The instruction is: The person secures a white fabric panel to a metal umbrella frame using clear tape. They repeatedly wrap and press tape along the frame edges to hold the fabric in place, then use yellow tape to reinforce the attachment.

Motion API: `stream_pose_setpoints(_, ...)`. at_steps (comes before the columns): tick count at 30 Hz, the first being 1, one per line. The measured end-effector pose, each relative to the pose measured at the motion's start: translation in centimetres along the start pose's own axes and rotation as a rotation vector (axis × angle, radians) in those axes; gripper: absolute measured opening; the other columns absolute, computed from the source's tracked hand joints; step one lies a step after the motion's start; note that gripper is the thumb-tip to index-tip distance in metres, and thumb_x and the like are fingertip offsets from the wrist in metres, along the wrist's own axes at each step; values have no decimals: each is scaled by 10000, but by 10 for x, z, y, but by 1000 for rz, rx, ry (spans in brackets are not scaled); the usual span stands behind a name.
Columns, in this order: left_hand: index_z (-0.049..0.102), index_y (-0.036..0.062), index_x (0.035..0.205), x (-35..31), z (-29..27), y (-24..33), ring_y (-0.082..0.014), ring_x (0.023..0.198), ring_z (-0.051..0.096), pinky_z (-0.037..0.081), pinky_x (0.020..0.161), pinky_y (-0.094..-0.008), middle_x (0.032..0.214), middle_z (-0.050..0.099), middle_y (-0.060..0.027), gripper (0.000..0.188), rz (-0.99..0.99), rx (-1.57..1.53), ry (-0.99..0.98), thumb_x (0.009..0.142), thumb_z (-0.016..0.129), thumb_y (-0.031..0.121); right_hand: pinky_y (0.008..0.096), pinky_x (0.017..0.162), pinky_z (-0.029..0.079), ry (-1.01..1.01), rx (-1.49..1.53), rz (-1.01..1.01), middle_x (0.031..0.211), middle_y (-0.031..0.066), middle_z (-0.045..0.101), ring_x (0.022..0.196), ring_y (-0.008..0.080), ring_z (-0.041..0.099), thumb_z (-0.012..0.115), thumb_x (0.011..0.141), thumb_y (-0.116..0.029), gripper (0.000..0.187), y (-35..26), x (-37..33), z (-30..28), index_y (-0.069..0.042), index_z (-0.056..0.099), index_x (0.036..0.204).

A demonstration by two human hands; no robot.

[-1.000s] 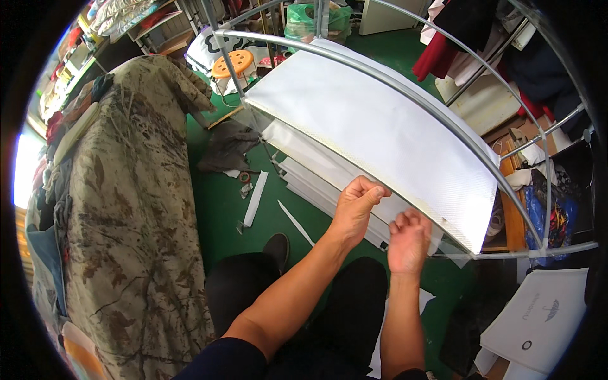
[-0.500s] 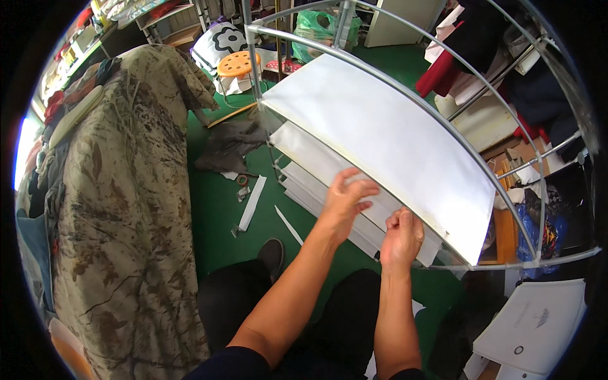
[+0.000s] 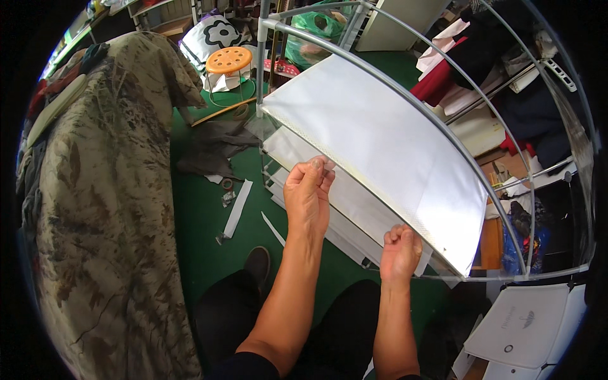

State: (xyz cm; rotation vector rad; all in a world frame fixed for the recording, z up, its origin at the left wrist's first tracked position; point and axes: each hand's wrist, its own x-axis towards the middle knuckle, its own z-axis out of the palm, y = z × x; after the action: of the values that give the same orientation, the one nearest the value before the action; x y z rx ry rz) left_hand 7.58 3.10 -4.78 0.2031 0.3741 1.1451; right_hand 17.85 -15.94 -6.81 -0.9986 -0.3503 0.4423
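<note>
A white sheet-covered shelf (image 3: 386,133) slopes across a grey tube frame (image 3: 380,54), its long front edge facing me. My left hand (image 3: 308,196) is closed in a pinch at the middle of that edge, fingertips against the trim. Lower along the same edge, my right hand (image 3: 400,256) is closed with its fingers curled in, just beneath the rim. What either pinch holds is too small or hidden to make out. Under the top shelf, further white panels (image 3: 354,187) show in layers, partly covered by my hands.
Left of me, a camouflage cloth (image 3: 114,209) drapes over a large bulk. On the green floor lie a dark cloth (image 3: 212,149), a white strip (image 3: 238,209) and a tape roll (image 3: 227,183). Behind stands an orange stool (image 3: 228,60). A white box (image 3: 519,323) is at lower right.
My left hand has moved left and up along the shelf edge, its spread fingers closing into a pinch. My right hand stays closed near the edge, slightly lower. The view has shifted a little.
</note>
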Motion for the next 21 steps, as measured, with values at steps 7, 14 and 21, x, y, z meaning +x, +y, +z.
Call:
stream_pose_setpoints(7, 617, 77, 840, 5, -6, -15, -155, 871, 653, 563, 801, -288, 979, 680, -69, 147, -3, -112, -54, 958, 699, 106, 315, 705, 394, 2, 12, 8, 861, 22, 582, 798, 155, 478, 767, 916, -263, 214, 0, -4, -8, -71, 674, 899)
stream_pose_setpoints(14, 587, 95, 794, 14, 5, -22, -113, 803, 566, 504, 804, -263, 857, 619, -1, 205, 6, -132, -107, 969, 691, 119, 300, 697, 388, -19, 55, 74, 901, -13, 584, 822, 152, 468, 732, 938, -257, 169, -3, 0, -5, -100, 685, 980)
stream_pose_setpoints(21, 596, 98, 812, 19, 5, -30, -108, 829, 576, 500, 826, -276, 873, 629, 2, 188, 39, -175, -126, 962, 704, 136, 284, 685, 379, -60, 164, 127, 943, -17, 609, 795, 146, 440, 695, 963, -296, 205, 2, 4, -1, -103, 675, 1027)
